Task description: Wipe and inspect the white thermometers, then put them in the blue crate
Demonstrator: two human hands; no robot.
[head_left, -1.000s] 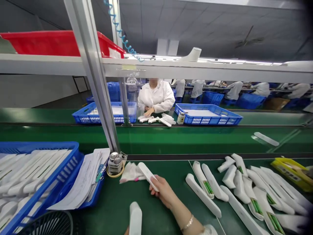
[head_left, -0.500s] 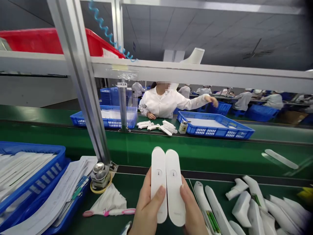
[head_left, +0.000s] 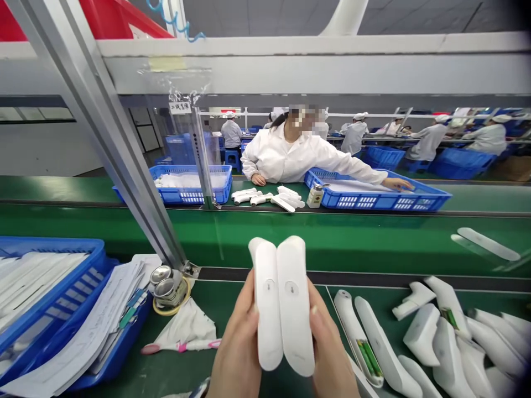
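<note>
My left hand [head_left: 238,337] is closed around one white handheld thermometer [head_left: 267,304], its thumb along the left side. My right hand [head_left: 329,345] is closed around a second white handheld thermometer [head_left: 295,309]. Both stand upright side by side, nearly touching, each with a small round marked button facing me. To the right on the green bench lies a thermometer with an uncovered battery bay [head_left: 367,356] showing green batteries. More white thermometers [head_left: 448,359] are heaped beyond it. Left of my hands are a pink-and-white toothbrush [head_left: 182,347] and a crumpled white cloth [head_left: 193,326].
Blue baskets [head_left: 97,265] with papers [head_left: 89,326] stand at left, near metal-capped jars [head_left: 166,287]. A slanted metal post [head_left: 136,204] rises nearby. Across the green conveyor [head_left: 257,232], a co-worker [head_left: 298,157] reaches into a blue basket [head_left: 381,203]. A white piece [head_left: 488,243] lies on the conveyor.
Both thermometers have turned in my hands, now showing their sides and curved heads. My view has tilted downward. The co-worker's outstretched hand has lowered into the basket.
</note>
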